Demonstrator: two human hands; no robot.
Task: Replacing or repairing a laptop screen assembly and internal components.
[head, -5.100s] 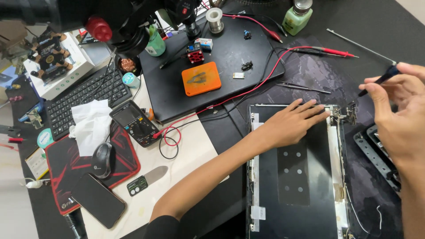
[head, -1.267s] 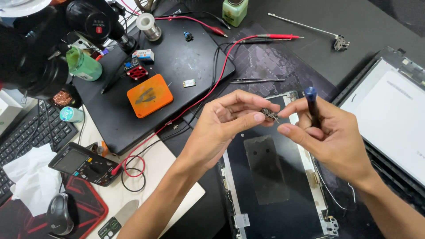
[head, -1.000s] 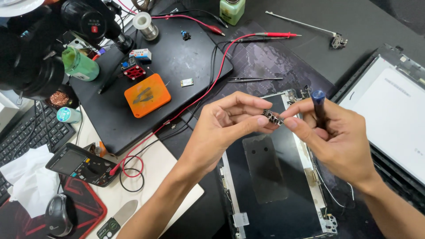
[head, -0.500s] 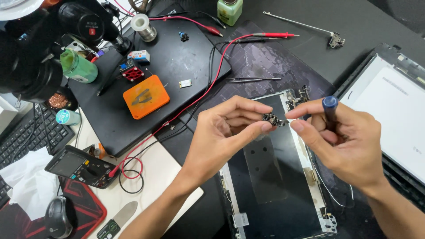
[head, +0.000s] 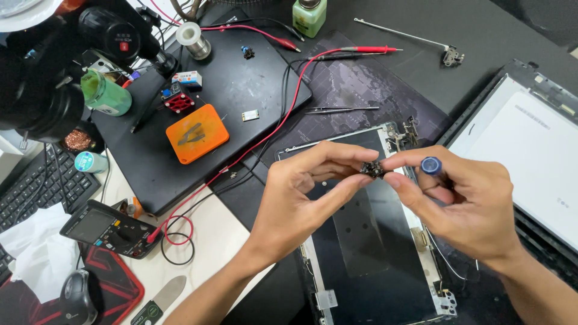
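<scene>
My left hand and my right hand meet above an opened laptop lid shell. Both pinch a tiny dark metal part between thumb and fingertips. My right hand also keeps a screwdriver with a blue cap tucked against its fingers, cap pointing up. The shell lies flat on the dark mat, with a bare hinge at its top right corner.
A display panel lies at the right. A closed black laptop carries an orange pad, a solder spool and small parts. Red probe leads, tweezers, a multimeter, a keyboard, a mouse and a microscope crowd the left.
Five seconds ago my left hand pressed on the lid shell and my right held the screwdriver apart. Both hands have since come together over the shell, turning the small part between the fingertips.
</scene>
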